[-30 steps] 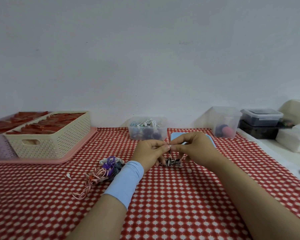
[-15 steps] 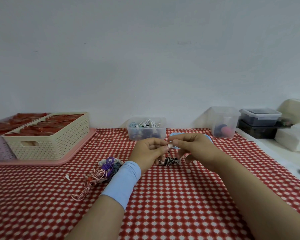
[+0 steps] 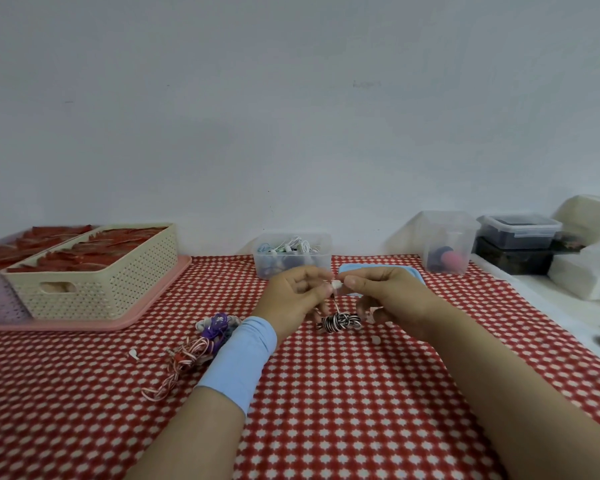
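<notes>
**White earbud (image 3: 336, 285) held at both hands: step and surroundings**

Both hands meet above the worktop (image 3: 326, 393), a little far of centre. The left hand (image 3: 291, 296) and the right hand (image 3: 385, 292) each pinch the earbud between thumb and forefinger, with the other fingers curled. A thin lead drops from the earbud to the black-and-white cable coil (image 3: 340, 321), which rests on the worktop just below the hands.

Step in hand, by judgement: work at the earbud end, probably seating or pulling its soft tip. The detail is too small to confirm. The next move calls for one hand to hold steady while the other presses or twists. Do not pull on the lead, or the coil may come undone.

A loose white tip (image 3: 376, 339) lies just near-right of the coil. To the left lie a purple coil pile (image 3: 215, 325) and a red-and-white cable (image 3: 184, 358).

Containers:
- The clear tub (image 3: 293, 256), far centre, holds earphones with white and blue leads.
- The tall tub (image 3: 447, 242), far right, holds one pink and one dark object.
- The dark lidded box (image 3: 518, 230) sits on a black box; its contents are not discernible.
- The cream basket (image 3: 94, 271), far left on a pink tray (image 3: 146, 306), holds red items.
</notes>
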A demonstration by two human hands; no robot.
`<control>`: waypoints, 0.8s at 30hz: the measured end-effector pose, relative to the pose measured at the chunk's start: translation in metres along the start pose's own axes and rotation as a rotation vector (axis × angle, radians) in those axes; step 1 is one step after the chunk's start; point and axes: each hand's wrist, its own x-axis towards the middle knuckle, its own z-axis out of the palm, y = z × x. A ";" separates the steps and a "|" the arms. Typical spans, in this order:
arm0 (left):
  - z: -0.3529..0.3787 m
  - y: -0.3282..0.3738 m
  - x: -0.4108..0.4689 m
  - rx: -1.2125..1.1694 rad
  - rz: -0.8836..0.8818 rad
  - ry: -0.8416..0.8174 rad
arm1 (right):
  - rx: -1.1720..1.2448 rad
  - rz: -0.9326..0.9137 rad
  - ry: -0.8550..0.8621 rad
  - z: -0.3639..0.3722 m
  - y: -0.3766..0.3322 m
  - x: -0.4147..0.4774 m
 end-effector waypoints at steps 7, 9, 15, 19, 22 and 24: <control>-0.009 0.001 0.001 0.144 0.004 0.000 | -0.659 -0.160 0.210 -0.013 0.011 0.008; -0.011 0.000 0.001 0.219 -0.004 -0.001 | -0.837 -0.115 0.145 -0.013 0.012 0.008; -0.015 -0.004 0.002 0.364 -0.052 -0.032 | -1.100 -0.058 0.057 -0.008 0.011 0.009; -0.018 -0.001 0.000 0.493 -0.047 -0.126 | -1.077 -0.085 0.086 -0.007 0.011 0.009; -0.022 0.004 -0.001 0.616 -0.018 -0.129 | -1.033 -0.111 0.088 -0.008 0.010 0.007; -0.023 0.005 -0.002 0.673 -0.017 -0.121 | -0.998 -0.136 0.104 -0.008 0.011 0.006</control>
